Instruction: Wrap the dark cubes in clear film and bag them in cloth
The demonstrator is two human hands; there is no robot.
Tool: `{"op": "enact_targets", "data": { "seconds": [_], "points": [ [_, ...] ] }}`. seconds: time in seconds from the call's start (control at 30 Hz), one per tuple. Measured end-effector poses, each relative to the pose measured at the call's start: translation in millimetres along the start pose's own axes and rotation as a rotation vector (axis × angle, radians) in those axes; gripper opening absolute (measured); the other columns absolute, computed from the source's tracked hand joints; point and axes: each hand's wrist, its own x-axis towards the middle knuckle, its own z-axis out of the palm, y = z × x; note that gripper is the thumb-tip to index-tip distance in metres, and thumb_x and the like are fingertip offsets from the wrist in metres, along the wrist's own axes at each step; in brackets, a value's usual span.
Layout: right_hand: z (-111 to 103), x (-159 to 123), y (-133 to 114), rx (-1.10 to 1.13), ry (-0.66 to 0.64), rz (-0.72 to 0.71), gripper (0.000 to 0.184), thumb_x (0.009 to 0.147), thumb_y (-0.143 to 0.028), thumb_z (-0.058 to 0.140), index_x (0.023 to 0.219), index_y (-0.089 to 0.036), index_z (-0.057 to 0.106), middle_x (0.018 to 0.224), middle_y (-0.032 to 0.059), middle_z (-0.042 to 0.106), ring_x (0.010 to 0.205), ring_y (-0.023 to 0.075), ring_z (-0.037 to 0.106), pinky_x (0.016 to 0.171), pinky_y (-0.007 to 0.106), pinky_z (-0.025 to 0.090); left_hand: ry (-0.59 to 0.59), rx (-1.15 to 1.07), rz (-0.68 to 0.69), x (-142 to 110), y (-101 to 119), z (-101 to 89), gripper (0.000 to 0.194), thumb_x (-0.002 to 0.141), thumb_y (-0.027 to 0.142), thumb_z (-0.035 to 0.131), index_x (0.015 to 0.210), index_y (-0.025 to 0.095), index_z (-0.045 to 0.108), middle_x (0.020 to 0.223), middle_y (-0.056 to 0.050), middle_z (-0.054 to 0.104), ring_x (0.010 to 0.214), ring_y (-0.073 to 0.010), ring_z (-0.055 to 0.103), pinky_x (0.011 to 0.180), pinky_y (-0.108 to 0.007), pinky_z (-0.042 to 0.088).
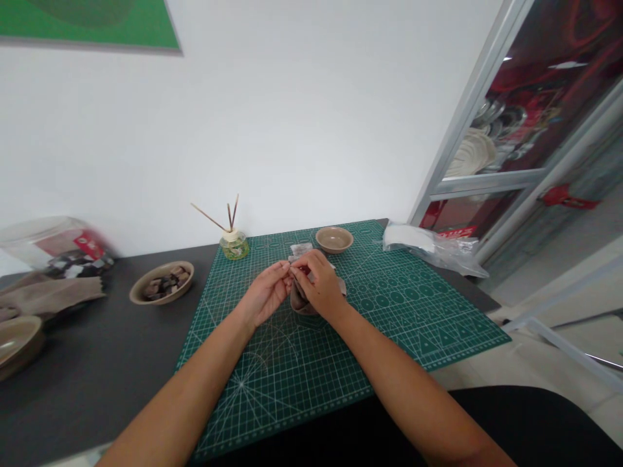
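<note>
Over the green cutting mat (272, 383), my left hand (267, 290) and my right hand (319, 283) meet at the fingertips. Both are closed in a pinch, and whatever they hold between them is too small and hidden to make out. Just below my right hand sits a brown rounded thing (302, 305), soft-looking like cloth, mostly covered by my fingers. A whitish crumpled piece (300, 249) lies on the mat right behind my hands. Farther back stands a shallow tan bowl (334, 239).
Left of the mat, a tan bowl (139, 293) holds dark and brown pieces. A reed diffuser (234, 244) stands by the wall. Brown cloth (63, 295), a clear plastic container (43, 237) and another bowl (22, 340) are far left. A plastic bag (433, 246) lies right.
</note>
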Motion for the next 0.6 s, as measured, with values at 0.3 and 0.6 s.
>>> {"op": "enact_targets", "data": {
  "seconds": [0.3,0.6],
  "points": [
    [-1.2,-1.3,9.9,-0.027,-0.006,0.035,0.010,0.087,-0.015,0.047,0.080,-0.021,0.050,0.081,0.0037,0.055,0.083,0.0188,0.053,0.077,0.033,0.045,-0.039,-0.057,-0.021,-3.1,7.0,7.2,0.014,0.073,0.014,0.075,0.080,0.007,0.064,0.069,-0.002,0.059,0.060,-0.0073,0.056,0.055,-0.015,0.049],
    [-3.1,0.6,14.0,0.033,0.047,0.206,0.006,0.084,-0.018,0.054,0.079,-0.020,0.058,0.083,0.0032,0.061,0.080,0.0175,0.058,0.076,0.031,0.047,0.063,0.078,0.017,-2.3,8.7,0.1,0.018,0.075,0.020,0.075,0.088,0.011,0.066,0.081,-0.005,0.067,0.071,-0.0123,0.063,0.065,-0.020,0.052]
  ]
}}
